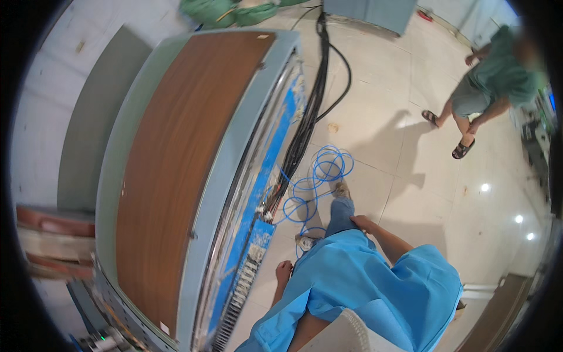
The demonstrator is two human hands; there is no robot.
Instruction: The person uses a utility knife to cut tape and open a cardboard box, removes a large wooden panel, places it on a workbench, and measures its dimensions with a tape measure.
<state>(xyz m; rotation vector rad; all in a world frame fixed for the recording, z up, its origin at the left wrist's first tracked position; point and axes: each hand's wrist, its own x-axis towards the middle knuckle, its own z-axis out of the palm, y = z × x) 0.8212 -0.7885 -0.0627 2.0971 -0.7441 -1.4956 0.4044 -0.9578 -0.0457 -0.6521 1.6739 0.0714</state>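
My left hand (284, 271) hangs low at my left side, near the blue-edged side of a long wood-topped machine (176, 141) but apart from it. Its fingers are curled, and nothing shows in them. My right hand (362, 223) is beside my right leg, its fingers loosely apart with no object visible. A light blue garment (363, 270) covers my body, and my jeans (340, 214) show below it. Coils of thin blue tubing (328, 167) lie on the floor around my feet, one shoe (342, 189) ahead of the other.
Thick black cables (314, 94) run along the floor beside the machine. A person in a green shirt (498, 70) stands at the far right. A grey-blue cabinet (375, 14) and green sacks (205, 13) are at the back. Brown boards (498, 314) stand at the lower right.
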